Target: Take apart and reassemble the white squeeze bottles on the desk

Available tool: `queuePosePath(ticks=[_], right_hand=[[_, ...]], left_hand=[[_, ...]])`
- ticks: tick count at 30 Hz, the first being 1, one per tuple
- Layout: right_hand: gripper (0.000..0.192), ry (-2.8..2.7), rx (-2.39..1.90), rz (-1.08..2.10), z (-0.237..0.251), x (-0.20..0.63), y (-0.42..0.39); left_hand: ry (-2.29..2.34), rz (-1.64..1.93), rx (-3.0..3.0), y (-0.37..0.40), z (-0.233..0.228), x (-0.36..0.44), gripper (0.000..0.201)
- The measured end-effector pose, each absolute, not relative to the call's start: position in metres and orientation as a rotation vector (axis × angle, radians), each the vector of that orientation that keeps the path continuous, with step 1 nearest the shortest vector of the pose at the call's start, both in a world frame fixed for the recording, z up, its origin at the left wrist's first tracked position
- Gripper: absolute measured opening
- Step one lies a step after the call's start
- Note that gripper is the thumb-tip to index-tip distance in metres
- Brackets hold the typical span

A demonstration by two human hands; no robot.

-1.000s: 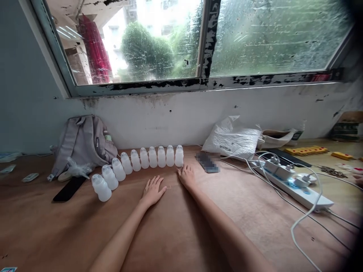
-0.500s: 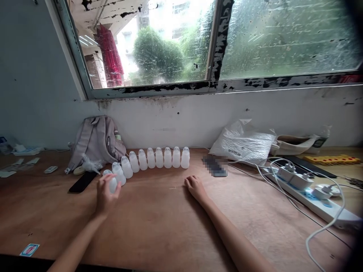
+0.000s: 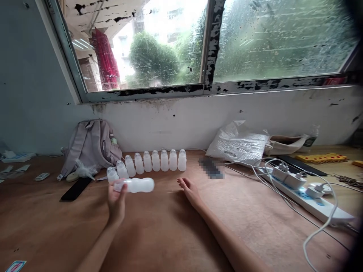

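Note:
My left hand [image 3: 117, 198] grips a frosted white bottle [image 3: 141, 185] by its clear capped end. The bottle lies sideways in the air above the table, its base pointing right. Behind it, several matching bottles [image 3: 155, 161] stand upright in a curved row, clear domed caps on top. The nearest bottle [image 3: 111, 174] of the row is partly hidden by my left hand. To the right, my right hand [image 3: 190, 190] hovers low over the wooden table [image 3: 159, 234], fingers loosely bent and apart, holding nothing.
A grey backpack [image 3: 89, 145] leans on the wall, a black phone [image 3: 76, 189] in front of it. A silver-white plastic bag [image 3: 238, 143] and a blurred dark object [image 3: 212, 168] lie right of the row. White cables run from a power strip [image 3: 326, 207].
My left hand has lifted the end bottle from the row, tipped it onto its side and brought it right. My right hand has come slightly off the table and turned. The view has shifted a little.

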State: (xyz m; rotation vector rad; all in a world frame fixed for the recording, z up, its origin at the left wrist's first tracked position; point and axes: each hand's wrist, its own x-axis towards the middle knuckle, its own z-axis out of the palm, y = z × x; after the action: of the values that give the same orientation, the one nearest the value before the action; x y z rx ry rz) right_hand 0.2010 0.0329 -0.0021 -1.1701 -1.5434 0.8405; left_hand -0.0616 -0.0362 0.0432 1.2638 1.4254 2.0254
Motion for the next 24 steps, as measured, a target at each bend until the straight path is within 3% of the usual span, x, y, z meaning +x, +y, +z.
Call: queuePosePath(ticks=[3,6,13,24], right_hand=[[0.048,-1.232,-0.92,1.385,0.01,0.189,0.02],[0.048,-1.118,-0.925,1.515,0.015,0.189,0.014],[0.035,-1.218,-1.24,1.022,0.009,0.202,0.02],[0.022,-1.659,-1.114,0.403,0.021,0.189,-0.005]], left_hand=[[1.241,1.781,1.317,-0.027,0.034,-0.008,0.034],[1.221,1.607,1.426,-0.014,0.02,0.027,0.036],[1.365,1.141,1.799,-0.008,0.001,0.033,0.033],[1.471,1.192,1.5,0.0,0.004,0.021,0.042]])
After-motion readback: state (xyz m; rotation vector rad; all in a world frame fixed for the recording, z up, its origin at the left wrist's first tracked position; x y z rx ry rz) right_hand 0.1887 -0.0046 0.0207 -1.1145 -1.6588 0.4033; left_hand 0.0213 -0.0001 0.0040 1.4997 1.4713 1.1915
